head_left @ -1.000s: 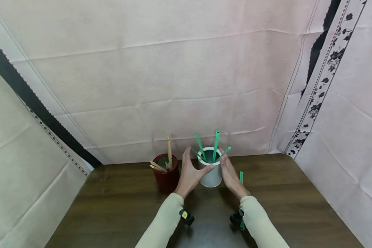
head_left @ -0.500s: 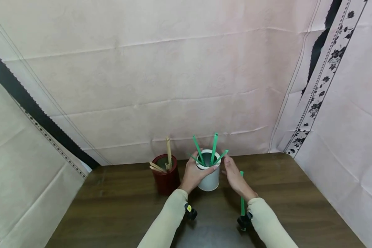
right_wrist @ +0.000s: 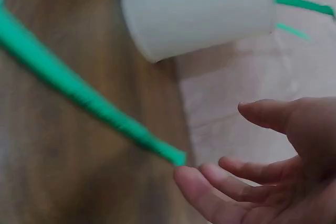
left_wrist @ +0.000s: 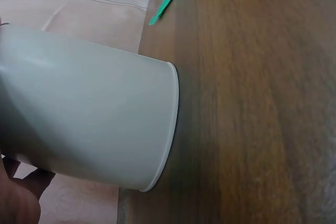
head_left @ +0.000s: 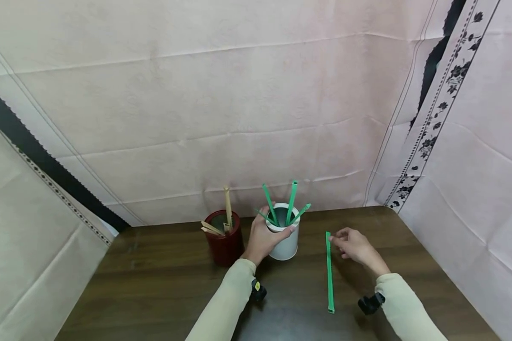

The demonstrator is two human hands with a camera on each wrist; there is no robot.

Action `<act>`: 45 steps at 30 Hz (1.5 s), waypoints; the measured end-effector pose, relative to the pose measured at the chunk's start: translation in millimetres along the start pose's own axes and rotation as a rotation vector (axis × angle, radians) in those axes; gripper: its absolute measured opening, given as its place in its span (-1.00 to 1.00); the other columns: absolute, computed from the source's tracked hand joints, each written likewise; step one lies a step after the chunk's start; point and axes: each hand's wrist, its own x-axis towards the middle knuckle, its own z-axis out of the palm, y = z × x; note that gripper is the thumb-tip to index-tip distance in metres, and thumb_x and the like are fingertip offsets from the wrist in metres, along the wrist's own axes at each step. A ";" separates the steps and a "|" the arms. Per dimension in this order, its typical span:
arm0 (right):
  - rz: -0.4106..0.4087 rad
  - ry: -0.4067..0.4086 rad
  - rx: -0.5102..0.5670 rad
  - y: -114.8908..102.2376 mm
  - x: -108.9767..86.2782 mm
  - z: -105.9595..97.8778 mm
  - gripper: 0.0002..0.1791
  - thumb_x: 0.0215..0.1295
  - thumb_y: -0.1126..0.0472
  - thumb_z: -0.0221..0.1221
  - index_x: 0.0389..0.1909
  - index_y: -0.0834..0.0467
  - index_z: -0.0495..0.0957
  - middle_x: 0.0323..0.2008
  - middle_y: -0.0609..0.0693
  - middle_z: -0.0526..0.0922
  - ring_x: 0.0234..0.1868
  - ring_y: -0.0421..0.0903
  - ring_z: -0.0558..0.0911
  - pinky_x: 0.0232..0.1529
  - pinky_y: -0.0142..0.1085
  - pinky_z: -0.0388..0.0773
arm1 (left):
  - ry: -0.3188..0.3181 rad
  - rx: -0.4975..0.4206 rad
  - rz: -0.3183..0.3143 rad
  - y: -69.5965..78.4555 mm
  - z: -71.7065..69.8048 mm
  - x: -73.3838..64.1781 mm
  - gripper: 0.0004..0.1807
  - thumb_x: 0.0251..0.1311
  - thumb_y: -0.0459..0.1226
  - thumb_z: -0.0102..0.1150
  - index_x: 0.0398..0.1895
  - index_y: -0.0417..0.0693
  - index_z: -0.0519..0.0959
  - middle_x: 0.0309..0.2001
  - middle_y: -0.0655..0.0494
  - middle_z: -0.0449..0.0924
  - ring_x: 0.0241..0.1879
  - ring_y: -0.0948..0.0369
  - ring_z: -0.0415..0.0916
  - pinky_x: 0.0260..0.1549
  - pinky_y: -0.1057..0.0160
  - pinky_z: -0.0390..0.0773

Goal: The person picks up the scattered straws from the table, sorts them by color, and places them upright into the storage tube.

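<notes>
My left hand [head_left: 261, 240] grips a white cylindrical cup [head_left: 285, 247] from its left side, thumb across the near side by the rim. The cup stands upright on the table with several green sticks [head_left: 292, 201] leaning out of it. To its right, one long flat green stick [head_left: 329, 277] lies on the wood, pointing away from me. My right hand [head_left: 357, 246] is at that stick's far end. In the right wrist view, the thumb and fingers [right_wrist: 197, 187] are spread apart, with a fingertip right at the tip of the green stick [right_wrist: 89, 98].
A dark red cup [head_left: 225, 246] holding several pale wooden sticks [head_left: 228, 208] stands left of my left hand. Behind the brown table [head_left: 170, 284] hangs a pale cloth [head_left: 239, 104], with more cloth at both sides.
My right hand has left the white cup's right side and moved right to the far end of the lying green stick. The left hand stays on the cup, which has shifted slightly toward me.
</notes>
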 end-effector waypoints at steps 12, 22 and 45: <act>0.069 0.063 -0.315 15.5 13.6 41.0 -0.48 0.43 0.22 0.32 -0.75 0.11 0.37 -0.77 -0.06 0.36 -0.72 -0.16 0.40 -0.60 -0.32 0.35 | -0.017 0.080 0.061 0.5 -3.8 1.1 -0.05 0.10 0.18 0.55 0.54 0.10 0.41 0.46 0.01 0.43 0.37 0.11 0.45 0.27 -0.15 0.53; 0.071 0.108 -0.253 -1.9 9.0 21.8 -0.76 0.46 0.27 0.22 -0.38 0.34 0.54 -0.47 0.16 0.69 -0.57 -0.06 0.68 -0.45 -0.17 0.61 | -0.031 0.089 0.071 1.1 -1.2 2.7 -0.22 0.11 0.15 0.56 0.39 0.14 0.57 0.43 0.05 0.45 0.34 0.14 0.45 0.28 -0.09 0.54; -0.922 0.606 -0.063 -158.0 -21.4 22.1 -0.76 0.35 0.51 0.30 -0.04 0.33 0.50 -0.19 0.16 0.72 -0.17 0.09 0.79 -0.23 -0.18 0.76 | -0.017 0.081 0.057 -0.6 -5.6 2.5 -0.13 0.11 0.10 0.57 0.45 0.01 0.47 0.37 0.08 0.48 0.30 0.09 0.51 0.25 -0.09 0.56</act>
